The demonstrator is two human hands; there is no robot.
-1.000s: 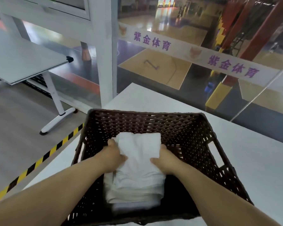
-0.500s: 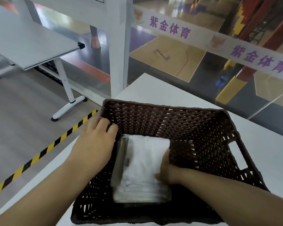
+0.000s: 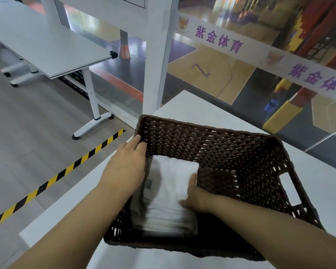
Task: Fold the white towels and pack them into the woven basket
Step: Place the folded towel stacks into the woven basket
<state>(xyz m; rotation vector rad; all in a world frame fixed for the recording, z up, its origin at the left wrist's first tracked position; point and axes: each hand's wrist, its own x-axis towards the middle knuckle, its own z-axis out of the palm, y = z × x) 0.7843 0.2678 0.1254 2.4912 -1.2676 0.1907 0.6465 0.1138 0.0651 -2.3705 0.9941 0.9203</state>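
At far left, a second table (image 3: 47,41) with a pale top stands on a white wheeled leg frame on the grey floor, and a yellow-and-black hazard stripe (image 3: 56,176) runs diagonally across the floor below it. The work table (image 3: 322,183), white-topped, carries the woven basket (image 3: 231,152), a dark brown rectangular container with a cut-out handle in its right wall. The left hand (image 3: 127,167) lies over the basket's left rim, fingers extended and close together, fingertips reaching the far left corner of the rim; no curl around the rim is visible, and whether the palm bears on it cannot be told. Just right of this hand, inside the basket against its left wall, lies the stack of folded white towels (image 3: 167,193); a small label shows on the stack's left side. The right hand (image 3: 195,195) is inside the basket at the stack's right edge, thumb laid on the top towel; the remaining fingers are hidden beside the stack, so the firmness of the grasp cannot be told. The stack lies between the two hands. The basket floor right of the stack is bare weave. Beyond the table stands a glass partition (image 3: 260,61) with a white band of purple characters.
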